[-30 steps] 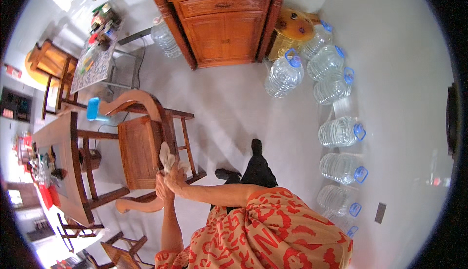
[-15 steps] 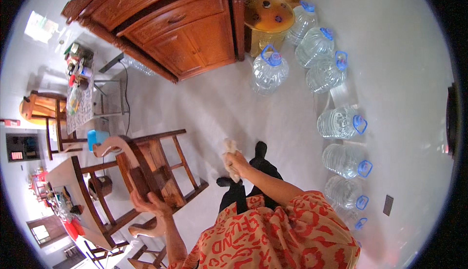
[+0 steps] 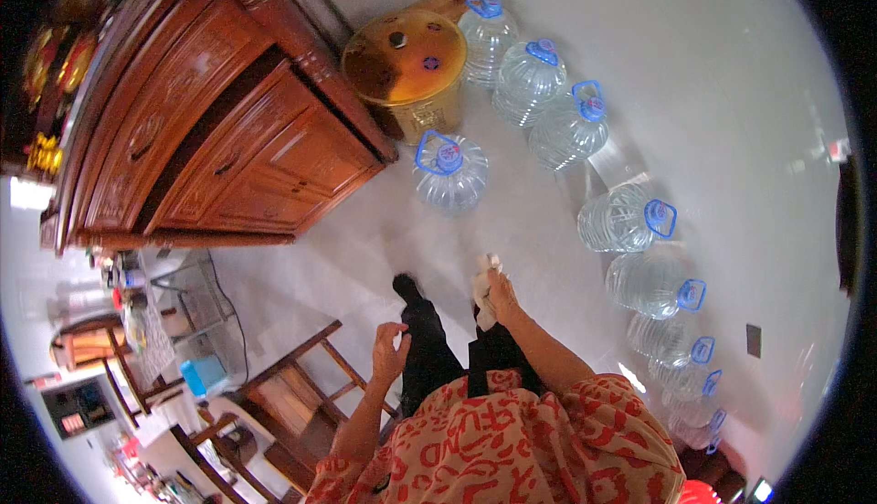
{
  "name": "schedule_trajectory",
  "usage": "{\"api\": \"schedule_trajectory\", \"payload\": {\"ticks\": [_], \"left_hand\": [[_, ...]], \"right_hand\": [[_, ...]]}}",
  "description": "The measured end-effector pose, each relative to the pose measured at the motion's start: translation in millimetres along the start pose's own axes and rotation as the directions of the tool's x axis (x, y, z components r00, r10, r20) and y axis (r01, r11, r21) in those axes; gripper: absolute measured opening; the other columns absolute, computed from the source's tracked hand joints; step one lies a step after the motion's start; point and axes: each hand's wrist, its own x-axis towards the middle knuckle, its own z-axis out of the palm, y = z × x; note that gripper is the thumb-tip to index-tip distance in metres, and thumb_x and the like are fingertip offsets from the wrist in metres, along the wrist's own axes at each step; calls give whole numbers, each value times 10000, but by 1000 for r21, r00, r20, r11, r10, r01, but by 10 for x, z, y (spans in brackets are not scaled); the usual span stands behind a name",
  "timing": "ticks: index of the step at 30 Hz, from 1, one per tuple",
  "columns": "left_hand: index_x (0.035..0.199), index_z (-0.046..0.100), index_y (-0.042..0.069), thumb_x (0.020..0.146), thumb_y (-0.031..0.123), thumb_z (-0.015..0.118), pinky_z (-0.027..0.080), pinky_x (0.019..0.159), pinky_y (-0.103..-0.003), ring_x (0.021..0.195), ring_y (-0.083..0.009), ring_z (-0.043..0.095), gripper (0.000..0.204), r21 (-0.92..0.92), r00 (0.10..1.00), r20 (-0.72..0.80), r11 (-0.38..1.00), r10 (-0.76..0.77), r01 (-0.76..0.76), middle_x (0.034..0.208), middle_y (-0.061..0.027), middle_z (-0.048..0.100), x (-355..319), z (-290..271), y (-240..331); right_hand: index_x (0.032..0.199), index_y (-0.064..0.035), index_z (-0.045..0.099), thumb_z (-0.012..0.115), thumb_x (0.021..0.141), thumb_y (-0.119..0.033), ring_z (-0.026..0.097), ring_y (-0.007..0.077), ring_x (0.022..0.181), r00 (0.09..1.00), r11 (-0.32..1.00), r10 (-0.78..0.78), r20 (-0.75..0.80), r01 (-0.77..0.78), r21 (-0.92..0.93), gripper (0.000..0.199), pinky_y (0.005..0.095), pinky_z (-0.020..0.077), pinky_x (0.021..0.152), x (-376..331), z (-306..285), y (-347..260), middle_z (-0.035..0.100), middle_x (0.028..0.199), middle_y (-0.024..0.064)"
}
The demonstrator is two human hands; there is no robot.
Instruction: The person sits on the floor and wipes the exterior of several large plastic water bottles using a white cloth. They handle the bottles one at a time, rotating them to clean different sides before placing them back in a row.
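Observation:
My right hand [image 3: 501, 297] is closed around a crumpled pale cloth [image 3: 485, 277], held above the floor in front of my legs. Part of the cloth pokes out past the fingers and part hangs below them. My left hand [image 3: 391, 350] is in the air beside my left leg, its fingers loosely bent and nothing visible in it. Nearest to that hand is a brown wooden chair [image 3: 290, 396], to its left and apart from it. A clear water jug [image 3: 454, 178] with a blue cap and handle stands on the floor ahead.
A carved red-brown wooden cabinet [image 3: 274, 161] fills the far left. Beside it stands a yellow lidded drum [image 3: 411, 93]. Several large water jugs [image 3: 617, 219] line the right wall. At left are a blue bin [image 3: 203, 374], a folding table, and a loose cable [image 3: 228, 298] on the floor.
My left hand has come off the wooden chair and moved right. I have turned and stepped toward the cabinet and jugs, so the chair sits lower left. The cloth stays in my right hand.

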Motion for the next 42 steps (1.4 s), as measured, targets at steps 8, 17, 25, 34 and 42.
{"api": "schedule_trajectory", "payload": {"ticks": [8, 17, 25, 34, 42], "left_hand": [[1011, 591, 50, 818, 101, 657, 482, 780, -373, 856, -270, 566, 210, 6, 997, 25, 997, -75, 75, 1008, -127, 573, 1662, 137, -807], [1328, 421, 16, 713, 256, 771, 311, 1042, -485, 1257, -405, 380, 747, 183, 954, 34, 937, 297, -299, 1343, -240, 422, 3203, 1381, -1377], [1437, 248, -10, 592, 389, 836, 247, 1083, -501, 1318, -409, 317, 1103, 209, 856, 81, 831, 511, -515, 1447, -234, 304, 3933, 1773, -1565], [1341, 385, -27, 590, 322, 863, 383, 972, -448, 1139, -352, 487, 956, 30, 828, -116, 835, 549, -550, 1261, -194, 487, 4076, 2087, -1694], [1225, 488, -31, 653, 279, 820, 426, 889, -426, 1011, -332, 558, 729, 16, 786, -155, 797, 598, -603, 1106, -177, 577, 4155, 2102, -1435]], "right_hand": [[1362, -28, 386, 548, 920, -262, 520, 389, 1095, 862, 915, -226, -454, 347, 204, 525, 427, 432, 902, 708, 317, -734, 501, 1230, 249], [1299, -145, 520, 630, 823, -185, 487, 371, 974, 559, 664, -719, -414, 377, -646, 491, 441, 436, 809, 1895, 703, -818, 501, 1044, 188], [1204, -194, 618, 706, 738, -253, 479, 307, 956, 203, 272, -960, -194, 497, -824, 478, 412, 373, 752, 2604, 544, -527, 487, 994, 95], [1109, -132, 642, 588, 828, -224, 527, 371, 864, 254, 375, -926, -281, 714, -591, 301, 465, 422, 747, 3453, 149, -659, 593, 985, 177], [1116, -167, 646, 595, 844, -253, 543, 373, 815, 301, 426, -903, -307, 724, -543, 290, 479, 429, 719, 3749, 72, -613, 601, 941, 172]]}}
